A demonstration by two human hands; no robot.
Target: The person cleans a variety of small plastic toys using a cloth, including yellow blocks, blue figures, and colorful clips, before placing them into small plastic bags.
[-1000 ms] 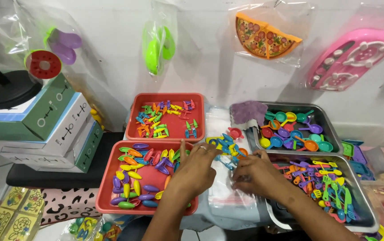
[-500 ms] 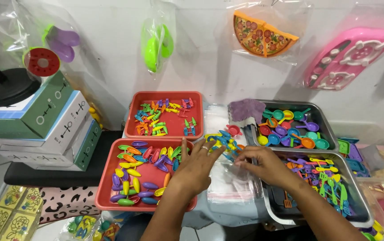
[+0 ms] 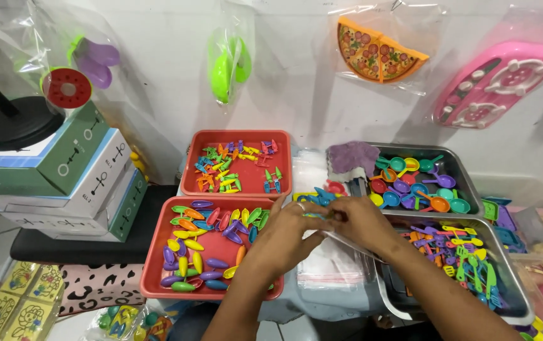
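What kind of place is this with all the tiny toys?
Probably a small toy-packing workbench. Red trays and metal trays hold sorted little plastic pieces, bagged toys such as a toy pizza hang on the wall, and stacked boxes sit at the left.

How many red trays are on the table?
2: the far red tray holds small mixed toy pieces; the near red tray holds coloured oval pieces, beside the left hand. None seems hidden.
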